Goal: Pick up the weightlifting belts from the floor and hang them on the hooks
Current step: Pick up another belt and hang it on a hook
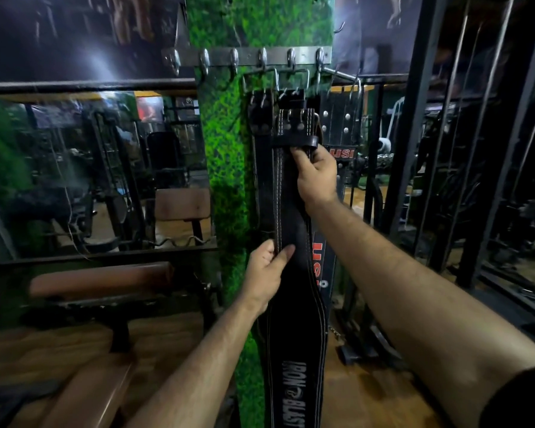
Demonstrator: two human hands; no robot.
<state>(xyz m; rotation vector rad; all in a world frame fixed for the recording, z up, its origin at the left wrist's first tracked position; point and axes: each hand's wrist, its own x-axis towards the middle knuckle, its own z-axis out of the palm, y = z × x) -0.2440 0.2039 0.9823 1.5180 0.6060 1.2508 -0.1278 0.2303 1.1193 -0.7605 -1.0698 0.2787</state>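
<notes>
A long black weightlifting belt (294, 332) with white stitching and white lettering hangs straight down in front of a green pillar (226, 156). My right hand (317, 177) grips its upper strap just below the buckle end and keeper loop. My left hand (267, 273) pinches the belt lower down at its left edge. The buckle end sits just under a metal hook rail (247, 57) with several hooks. Two other black belts hang behind it: one with studs and red letters (342, 131) to the right, one (260, 118) to the left.
A padded brown bench (102, 279) stands at the lower left, with another brown pad (84, 393) nearer me. Mirrors line the wall to the left. Black steel rack uprights (414, 118) and bars fill the right side. The floor is wood.
</notes>
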